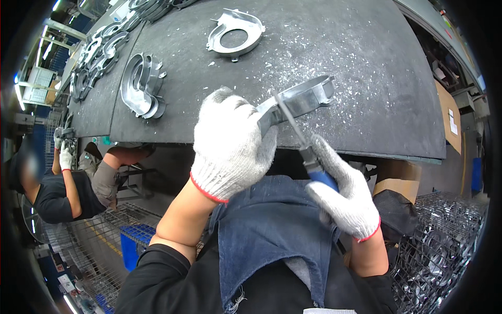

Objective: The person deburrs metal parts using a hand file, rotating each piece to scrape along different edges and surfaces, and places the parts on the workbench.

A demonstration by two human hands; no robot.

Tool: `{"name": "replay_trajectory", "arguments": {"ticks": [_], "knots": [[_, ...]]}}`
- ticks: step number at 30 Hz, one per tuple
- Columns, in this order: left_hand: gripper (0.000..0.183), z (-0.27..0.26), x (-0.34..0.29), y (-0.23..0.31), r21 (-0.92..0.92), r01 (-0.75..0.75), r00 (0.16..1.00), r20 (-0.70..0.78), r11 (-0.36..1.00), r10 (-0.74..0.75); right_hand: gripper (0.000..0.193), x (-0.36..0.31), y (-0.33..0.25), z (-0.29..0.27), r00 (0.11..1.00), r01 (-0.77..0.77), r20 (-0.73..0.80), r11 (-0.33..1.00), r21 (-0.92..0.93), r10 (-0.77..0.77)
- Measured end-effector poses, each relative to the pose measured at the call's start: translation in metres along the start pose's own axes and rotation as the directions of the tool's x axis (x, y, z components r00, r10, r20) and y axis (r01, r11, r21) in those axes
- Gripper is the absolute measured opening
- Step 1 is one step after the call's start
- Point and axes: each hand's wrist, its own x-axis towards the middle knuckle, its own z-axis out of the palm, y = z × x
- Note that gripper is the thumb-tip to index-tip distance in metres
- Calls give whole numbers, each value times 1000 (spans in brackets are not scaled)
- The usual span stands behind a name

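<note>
My left hand, in a white knit glove with a red cuff, is closed around one end of a curved grey metal casting. The casting is tilted up over the table's near edge. In my right hand, gloved the same way, is the blue handle of a file. The file's narrow blade lies across the casting's edge. Two similar castings rest on the table: a spiral-shaped housing at the back and another housing to the left.
The dark table is strewn with pale metal chips. More castings are piled at its far left. A wire basket of metal parts stands at lower right, by a cardboard box. At left, a co-worker sits handling something.
</note>
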Motion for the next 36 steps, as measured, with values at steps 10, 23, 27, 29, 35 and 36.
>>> {"name": "replay_trajectory", "arguments": {"ticks": [10,23,27,29,35,36], "knots": [[16,-13,18,14,-19,87,995,42,996,-86,79,1,1,-16,994,-106,28,992,72,104],[24,-22,39,31,91,106,987,109,990,-116,64,-9,-1,-5,871,292,-64,618,-730,-487],[25,-22,40,29,98,146,974,158,984,-160,61,-18,-14,10,916,53,-107,381,-923,-386],[25,-21,39,28,65,140,978,144,988,-148,61,-17,-10,12,902,29,-120,336,-941,-415],[22,-25,26,21,35,156,979,130,987,-159,67,4,16,-7,895,296,-42,661,-689,-445],[20,-26,21,17,8,161,981,111,987,-161,71,10,22,-11,880,439,-22,831,-342,-474]]}}
